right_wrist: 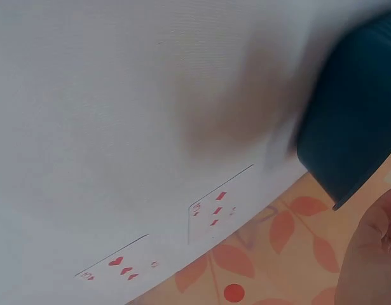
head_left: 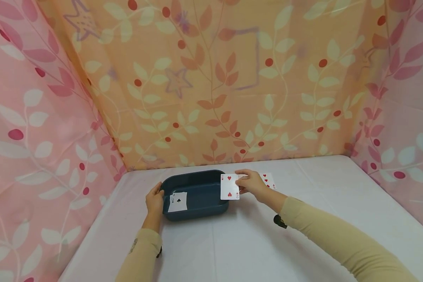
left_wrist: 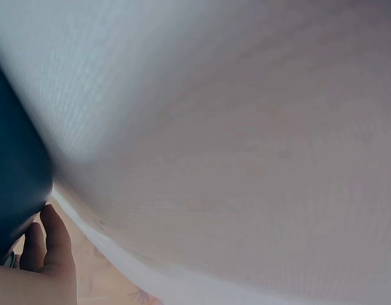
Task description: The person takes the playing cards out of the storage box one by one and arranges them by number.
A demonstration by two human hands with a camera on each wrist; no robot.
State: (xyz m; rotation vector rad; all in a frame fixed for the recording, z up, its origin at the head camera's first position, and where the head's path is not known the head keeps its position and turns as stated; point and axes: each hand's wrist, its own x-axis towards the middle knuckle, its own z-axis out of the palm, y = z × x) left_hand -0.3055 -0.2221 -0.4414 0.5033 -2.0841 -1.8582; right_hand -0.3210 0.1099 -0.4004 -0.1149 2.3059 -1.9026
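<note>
A dark blue rectangular tray (head_left: 204, 201) sits on the white table. My left hand (head_left: 154, 201) grips its left end, thumb at the rim; the left wrist view shows curled fingers (left_wrist: 57, 238) against the outer wall. Above the tray's right end, my right hand (head_left: 252, 184) pinches a two of hearts playing card (head_left: 229, 187), face up. Inside the tray, at the left, lie overlapping white cards (head_left: 178, 203), the top one with a single club. How many lie beneath is hidden.
Behind the right hand, a three of hearts (right_wrist: 124, 267) and a three of diamonds (right_wrist: 215, 211) lie face up on the white tablecloth (head_left: 268, 243). A leaf-patterned orange curtain (head_left: 204, 78) hangs at the back, with pink curtains (head_left: 31, 156) at both sides.
</note>
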